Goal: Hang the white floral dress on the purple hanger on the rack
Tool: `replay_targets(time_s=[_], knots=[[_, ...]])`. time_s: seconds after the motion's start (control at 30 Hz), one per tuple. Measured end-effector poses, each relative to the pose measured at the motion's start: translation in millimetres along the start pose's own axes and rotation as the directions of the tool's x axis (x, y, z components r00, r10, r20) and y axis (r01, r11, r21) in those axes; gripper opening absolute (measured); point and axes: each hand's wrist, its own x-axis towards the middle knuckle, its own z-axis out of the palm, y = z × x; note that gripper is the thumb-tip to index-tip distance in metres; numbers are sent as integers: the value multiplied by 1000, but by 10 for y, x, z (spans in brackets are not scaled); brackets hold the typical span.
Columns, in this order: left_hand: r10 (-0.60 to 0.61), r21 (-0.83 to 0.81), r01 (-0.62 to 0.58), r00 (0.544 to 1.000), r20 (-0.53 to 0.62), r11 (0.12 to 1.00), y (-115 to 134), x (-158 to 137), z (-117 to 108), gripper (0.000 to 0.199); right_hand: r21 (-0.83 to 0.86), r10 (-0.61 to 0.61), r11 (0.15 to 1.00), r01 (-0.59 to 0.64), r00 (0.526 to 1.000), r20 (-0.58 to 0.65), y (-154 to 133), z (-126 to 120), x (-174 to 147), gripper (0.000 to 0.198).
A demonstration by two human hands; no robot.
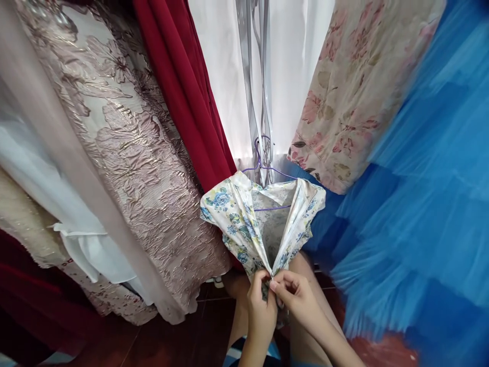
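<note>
A white dress with blue and yellow flowers (pixel 237 232) hangs on a thin purple hanger (pixel 280 172). It is parted in a deep V that narrows downward to a point between my two hands. My left hand (pixel 262 300) is closed on the cloth at the left side of that point. With thumb and forefinger, my right hand (pixel 292 293) pinches the spot where the edges meet, which looks like a zipper; the small pull is mostly covered by my fingers. Below the hands, the lower part of the dress is largely hidden.
Other garments hang close around: a pink brocade dress (pixel 126 137) and dark red cloth (pixel 183 92) at left, a pink-flowered dress (pixel 336 112) and a blue tulle dress (pixel 431 204) at right. Grey straps (pixel 254 76) dangle before white cloth (pixel 217 56). My legs are beneath.
</note>
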Motion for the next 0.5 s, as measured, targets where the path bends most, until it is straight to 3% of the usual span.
replay_targets(time_s=[0.1,0.27,0.5], knots=[[-10,-35,9,1000,-5,999,26,-35,9,15,45,37,998,-38,999,16,-49,-10,-8,36],[-31,-62,38,994,109,997,137,-46,-36,15,139,79,988,-69,995,-69,-174,3,142,36],[-47,68,34,980,196,997,100,20,-75,16,76,-104,989,123,970,-219,-744,-83,923,34]])
